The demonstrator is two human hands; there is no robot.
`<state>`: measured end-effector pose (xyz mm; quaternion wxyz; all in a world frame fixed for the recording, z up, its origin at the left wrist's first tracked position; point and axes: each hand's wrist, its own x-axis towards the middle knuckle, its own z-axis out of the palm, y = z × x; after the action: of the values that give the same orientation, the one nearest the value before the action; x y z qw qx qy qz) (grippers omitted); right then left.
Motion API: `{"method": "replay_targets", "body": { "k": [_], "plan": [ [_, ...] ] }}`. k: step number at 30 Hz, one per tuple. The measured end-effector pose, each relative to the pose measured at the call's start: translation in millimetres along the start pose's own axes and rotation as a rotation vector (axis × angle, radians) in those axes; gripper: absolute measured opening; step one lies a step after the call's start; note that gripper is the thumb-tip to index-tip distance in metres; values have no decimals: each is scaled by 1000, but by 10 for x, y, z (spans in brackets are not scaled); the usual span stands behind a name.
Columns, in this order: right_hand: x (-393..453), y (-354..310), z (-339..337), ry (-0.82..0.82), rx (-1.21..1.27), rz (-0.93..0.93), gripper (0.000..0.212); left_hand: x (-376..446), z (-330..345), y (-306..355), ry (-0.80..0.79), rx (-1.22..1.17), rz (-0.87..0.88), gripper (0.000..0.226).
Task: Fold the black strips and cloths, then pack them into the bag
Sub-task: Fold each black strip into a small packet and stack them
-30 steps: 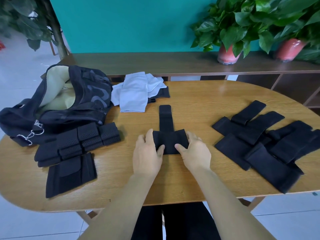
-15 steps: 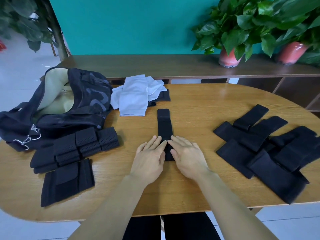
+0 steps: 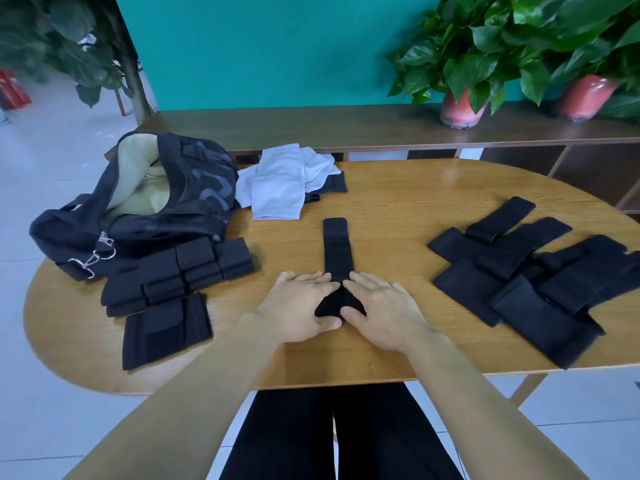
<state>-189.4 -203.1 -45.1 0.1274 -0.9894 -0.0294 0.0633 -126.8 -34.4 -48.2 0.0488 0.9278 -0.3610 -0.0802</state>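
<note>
Both hands flat on the near end of one black strip (image 3: pixel 337 251), which runs straight away from them on the table (image 3: pixel 398 209). Left hand (image 3: pixel 298 308) and right hand (image 3: pixel 384 308) lie side by side, fingers straight and pressing down, thumbs nearly meeting over the folded-in wide end; nothing gripped, just pressed. The strip's narrow tail reaches out past the fingertips, not yet folded.

Progress, judged from the layout: roughly midway on folding, packing not begun. To the left of the left hand sits a group of folded black pieces (image 3: pixel 180 271), with one flatter folded piece (image 3: pixel 166 330) nearer the body. Beyond those, far left, the bag (image 3: pixel 138 209) lies open; light lining shows, can't tell if anything is inside. To the right of the right hand a pile of unfolded black strips (image 3: pixel 526 282) overlaps loosely, so several remain. Ahead of the hands, slightly left, white cloths (image 3: pixel 280 185) lie bunched on a dark cloth, apparently unfolded.
</note>
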Motion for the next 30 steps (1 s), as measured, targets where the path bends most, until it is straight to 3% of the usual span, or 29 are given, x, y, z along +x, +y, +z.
{"method": "replay_targets", "body": {
  "k": [7, 12, 17, 20, 25, 27, 30],
  "plan": [
    [-249, -100, -48, -80, -63, -22, 73, -185, -65, 141, 65, 240, 140, 56],
    [-368, -127, -83, -80, -128, -68, 75, -228, -46, 150, 66, 231, 123, 40],
    [-422, 36, 9, 39, 48, -100, 60, -355, 28, 94, 104, -137, 41, 40],
    [-395, 114, 102, 172, 341, -15, 40, -421, 118, 58, 168, -466, -40, 33],
    [-272, 77, 212, 305, 815, 191, 7, -343, 207, 114, 351, -816, -258, 11],
    [-216, 23, 214, 373, 885, 280, 8, -254, 234, 124, 418, -875, -343, 14],
    [-117, -45, 244, 476, 779, 369, 15, -142, 229, 150, 473, -807, -397, 20]
  ]
}}
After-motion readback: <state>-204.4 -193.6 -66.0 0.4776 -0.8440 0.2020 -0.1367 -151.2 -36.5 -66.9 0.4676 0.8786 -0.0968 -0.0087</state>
